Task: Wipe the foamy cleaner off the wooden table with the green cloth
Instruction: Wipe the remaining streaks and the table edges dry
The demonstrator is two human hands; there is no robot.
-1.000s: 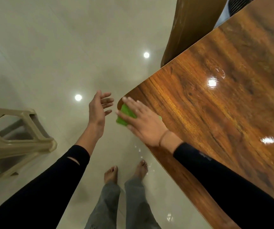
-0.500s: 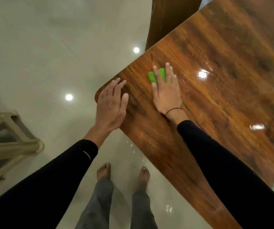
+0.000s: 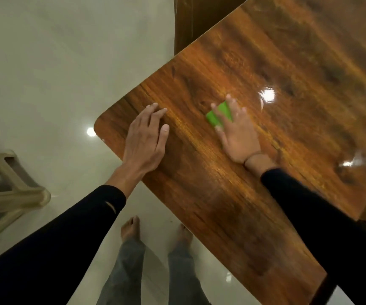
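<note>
The wooden table (image 3: 232, 194) fills the right half of the view, its rounded corner pointing left. My right hand (image 3: 238, 134) lies flat on the tabletop and presses down the green cloth (image 3: 218, 115), which shows under my fingers. My left hand (image 3: 145, 139) rests palm down near the table's corner, fingers together, holding nothing. I see no clear foam; a wet shiny streak (image 3: 265, 97) glints beyond the cloth.
A beige plastic stool (image 3: 12, 190) stands on the pale tiled floor at the left. A brown wooden panel (image 3: 197, 20) rises behind the table's far edge. My bare feet (image 3: 131, 227) stand just below the table's near edge.
My right hand slid the cloth from the table's corner inward across the top. My left hand came from the air onto the table near the corner.
</note>
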